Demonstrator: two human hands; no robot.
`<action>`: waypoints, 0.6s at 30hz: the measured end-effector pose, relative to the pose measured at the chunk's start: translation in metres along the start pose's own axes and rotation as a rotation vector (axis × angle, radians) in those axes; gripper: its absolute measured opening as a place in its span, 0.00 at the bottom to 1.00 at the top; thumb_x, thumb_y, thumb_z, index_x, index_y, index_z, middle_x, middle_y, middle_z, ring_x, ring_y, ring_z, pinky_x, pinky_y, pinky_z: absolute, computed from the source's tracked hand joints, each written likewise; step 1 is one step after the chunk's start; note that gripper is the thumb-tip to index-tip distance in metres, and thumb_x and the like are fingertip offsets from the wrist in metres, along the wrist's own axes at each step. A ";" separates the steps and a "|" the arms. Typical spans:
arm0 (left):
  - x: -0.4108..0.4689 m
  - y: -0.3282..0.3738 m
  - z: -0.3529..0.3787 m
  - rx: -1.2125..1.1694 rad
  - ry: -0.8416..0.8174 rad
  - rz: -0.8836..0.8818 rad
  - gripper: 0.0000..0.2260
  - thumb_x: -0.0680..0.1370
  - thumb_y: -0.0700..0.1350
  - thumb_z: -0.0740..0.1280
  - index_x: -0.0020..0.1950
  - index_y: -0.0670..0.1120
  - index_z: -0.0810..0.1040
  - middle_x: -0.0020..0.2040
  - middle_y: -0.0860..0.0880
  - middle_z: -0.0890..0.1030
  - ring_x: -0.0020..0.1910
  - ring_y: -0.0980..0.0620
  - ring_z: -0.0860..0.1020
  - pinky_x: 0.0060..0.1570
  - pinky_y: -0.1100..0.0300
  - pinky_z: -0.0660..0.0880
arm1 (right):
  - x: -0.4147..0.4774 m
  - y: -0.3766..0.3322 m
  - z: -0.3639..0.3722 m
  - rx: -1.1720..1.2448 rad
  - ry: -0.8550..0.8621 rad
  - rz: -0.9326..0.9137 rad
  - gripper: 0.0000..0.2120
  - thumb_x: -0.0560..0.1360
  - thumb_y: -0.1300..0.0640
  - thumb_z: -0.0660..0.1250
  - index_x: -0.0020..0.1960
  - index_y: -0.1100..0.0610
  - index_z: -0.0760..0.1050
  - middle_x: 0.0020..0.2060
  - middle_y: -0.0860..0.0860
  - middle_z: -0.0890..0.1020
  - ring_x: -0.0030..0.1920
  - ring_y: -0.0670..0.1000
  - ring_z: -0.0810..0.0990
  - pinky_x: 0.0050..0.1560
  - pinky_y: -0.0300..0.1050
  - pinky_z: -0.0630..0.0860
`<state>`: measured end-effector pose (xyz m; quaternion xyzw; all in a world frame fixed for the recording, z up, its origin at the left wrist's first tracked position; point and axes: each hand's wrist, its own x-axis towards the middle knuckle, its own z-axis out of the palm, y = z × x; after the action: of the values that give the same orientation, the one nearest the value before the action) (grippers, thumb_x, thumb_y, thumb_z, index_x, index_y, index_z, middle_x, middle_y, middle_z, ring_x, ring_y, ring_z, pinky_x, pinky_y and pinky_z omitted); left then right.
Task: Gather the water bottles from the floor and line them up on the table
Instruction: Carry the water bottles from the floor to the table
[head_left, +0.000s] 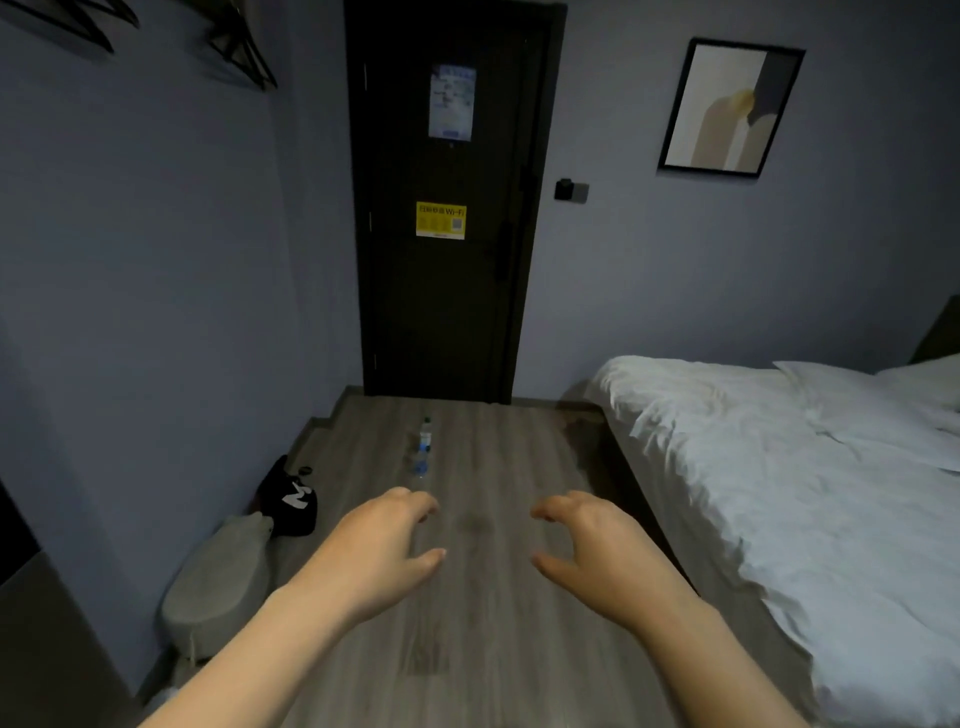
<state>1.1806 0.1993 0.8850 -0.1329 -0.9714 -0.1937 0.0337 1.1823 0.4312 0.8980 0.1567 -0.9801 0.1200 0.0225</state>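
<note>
None gathered yet: water bottles (424, 449) lie on the floor (493, 639); left hand (384, 543) and right hand (589, 540) hover empty, fingers loosely curled.

A hotel-style bedroom — white-sheeted bed (769, 467), dark door (447, 291) with a Wi-Fi notice (440, 220).

1 head-worn camera looks forward and slightly down across the wood floor (493, 597) toward the dark door (447, 208).

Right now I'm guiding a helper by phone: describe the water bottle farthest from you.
Find the dark door with the yellow Wi-Fi sign. On the wood floor before it, water bottles form a short row. Yours is the far bottle, nearest the door, with a dark green cap.
</note>
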 end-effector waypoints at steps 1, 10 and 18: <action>0.019 -0.007 0.003 0.001 -0.003 -0.005 0.20 0.75 0.56 0.65 0.65 0.53 0.71 0.57 0.55 0.74 0.57 0.56 0.75 0.57 0.61 0.72 | 0.020 0.006 0.005 0.005 0.000 -0.003 0.23 0.75 0.45 0.65 0.69 0.48 0.69 0.61 0.46 0.75 0.61 0.45 0.74 0.60 0.38 0.71; 0.194 -0.061 0.013 0.006 -0.038 -0.065 0.20 0.75 0.57 0.65 0.65 0.54 0.71 0.57 0.56 0.74 0.57 0.58 0.74 0.58 0.63 0.71 | 0.206 0.074 0.015 0.044 -0.013 -0.025 0.23 0.74 0.45 0.66 0.69 0.47 0.69 0.62 0.46 0.75 0.61 0.45 0.74 0.59 0.38 0.71; 0.336 -0.131 0.025 -0.036 -0.092 -0.088 0.18 0.76 0.55 0.65 0.65 0.53 0.72 0.59 0.54 0.74 0.59 0.57 0.73 0.60 0.62 0.70 | 0.363 0.105 0.047 0.045 -0.047 -0.029 0.23 0.74 0.43 0.66 0.68 0.45 0.69 0.62 0.44 0.76 0.61 0.44 0.74 0.60 0.38 0.72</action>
<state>0.8215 0.1747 0.8536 -0.0993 -0.9733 -0.2059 -0.0220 0.8047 0.4070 0.8577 0.1742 -0.9750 0.1381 -0.0026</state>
